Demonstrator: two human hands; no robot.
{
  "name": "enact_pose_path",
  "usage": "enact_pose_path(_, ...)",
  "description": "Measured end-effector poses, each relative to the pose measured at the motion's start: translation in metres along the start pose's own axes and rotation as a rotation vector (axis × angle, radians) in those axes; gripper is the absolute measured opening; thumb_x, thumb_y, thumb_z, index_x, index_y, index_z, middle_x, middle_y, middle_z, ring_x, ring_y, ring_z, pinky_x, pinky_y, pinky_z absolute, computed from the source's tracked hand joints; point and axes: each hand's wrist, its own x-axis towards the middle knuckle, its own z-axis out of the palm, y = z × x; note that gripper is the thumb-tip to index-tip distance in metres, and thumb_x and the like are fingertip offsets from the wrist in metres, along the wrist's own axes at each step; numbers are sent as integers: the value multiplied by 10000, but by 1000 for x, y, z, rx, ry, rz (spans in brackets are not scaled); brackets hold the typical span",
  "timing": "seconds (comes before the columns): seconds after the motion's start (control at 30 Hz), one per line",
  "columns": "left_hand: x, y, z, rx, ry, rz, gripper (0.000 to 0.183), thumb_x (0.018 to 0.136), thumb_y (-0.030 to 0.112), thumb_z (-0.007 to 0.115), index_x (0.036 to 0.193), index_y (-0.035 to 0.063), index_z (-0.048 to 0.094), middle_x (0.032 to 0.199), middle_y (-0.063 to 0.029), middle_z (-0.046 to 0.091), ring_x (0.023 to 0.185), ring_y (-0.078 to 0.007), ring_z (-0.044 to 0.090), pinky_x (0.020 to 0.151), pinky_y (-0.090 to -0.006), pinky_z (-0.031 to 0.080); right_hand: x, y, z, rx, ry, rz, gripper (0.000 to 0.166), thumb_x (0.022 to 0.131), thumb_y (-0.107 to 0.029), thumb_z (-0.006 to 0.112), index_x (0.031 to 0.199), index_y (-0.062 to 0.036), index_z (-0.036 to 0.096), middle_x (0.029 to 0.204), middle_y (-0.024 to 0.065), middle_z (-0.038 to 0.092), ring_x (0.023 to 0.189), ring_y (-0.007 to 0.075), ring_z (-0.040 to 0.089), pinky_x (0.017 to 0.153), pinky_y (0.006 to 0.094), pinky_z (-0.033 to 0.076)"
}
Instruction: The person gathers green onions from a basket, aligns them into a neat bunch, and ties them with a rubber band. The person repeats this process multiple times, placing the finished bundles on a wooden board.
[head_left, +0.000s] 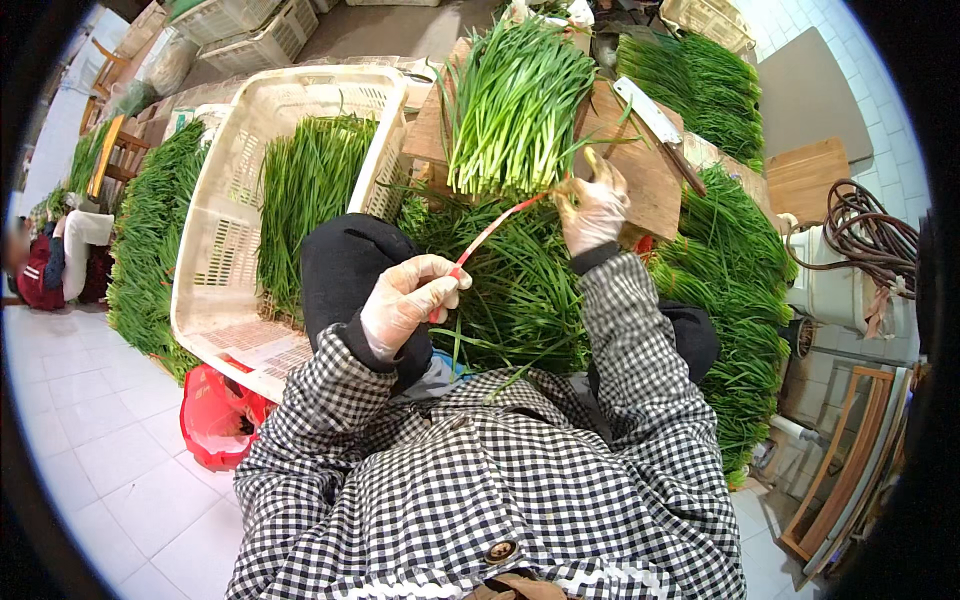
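My left hand (411, 298), in a thin whitish glove, grips one end of a red-and-white strip of tape (491, 231). The strip slants up to my right hand (595, 204), whose gloved fingertips, stained yellowish, pinch the other end. Just beyond my right fingers, a thick bunch of garlic chives (517, 112) rests on a wooden board (637, 180), cut ends towards me. A cleaver (652, 120) with a dark wooden handle lies on the board's right side. Between my knees is a heap of loose chives (517, 285).
A cream plastic crate (225, 277) at my left holds upright chives (315, 195). Bundled chives are stacked at right (720, 300), far right (690, 90) and left (157, 240). A red plastic bag (217, 420) sits on the floor. Someone in dark red (41, 274) sits far left.
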Motion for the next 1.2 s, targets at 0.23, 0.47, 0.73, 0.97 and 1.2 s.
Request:
enact_pose_path(0.23,-15,2,-17,220,243,353,107,891,85,613,962,26,667,781,25,609,650,-33,504,565,-172,401,-85,-18,-104,88,-1138,-355,222,722,-311,749,765,-98,707,1097,150,624,950,319,592,842,437,478)
enact_pose_path(0.47,-10,-12,32,780,-131,647,102,781,90,677,882,75,679,739,-86,595,705,-251,602,647,-332,490,-101,-62,-86,1795,-1040,706,442,866,-271,639,1213,-17,536,741,-44,528,574,30,416,503,183,321)
enact_pose_path(0.73,-12,-15,5,-85,-72,142,413,862,4,614,1261,25,510,932,-54,649,793,-109,627,712,-209,498,-94,-59,-91,1635,-561,719,346,919,-343,583,1043,-23,628,761,-27,609,605,29,500,533,135,390)
enact_pose_path(0.97,-9,-16,-3,68,22,198,279,932,61,535,1206,12,557,980,-69,661,805,-113,646,701,-217,500,-92,-50,-90,1400,-530,646,340,926,-344,574,1015,-24,647,723,-12,620,572,37,511,513,155,397)
enact_pose_path(1.2,44,31,-51,440,117,302,93,922,113,559,942,46,621,797,-34,620,709,-111,575,677,-263,490,-59,39,-55,1256,-424,677,254,912,-312,602,908,-62,647,720,-13,621,554,52,514,475,187,389)
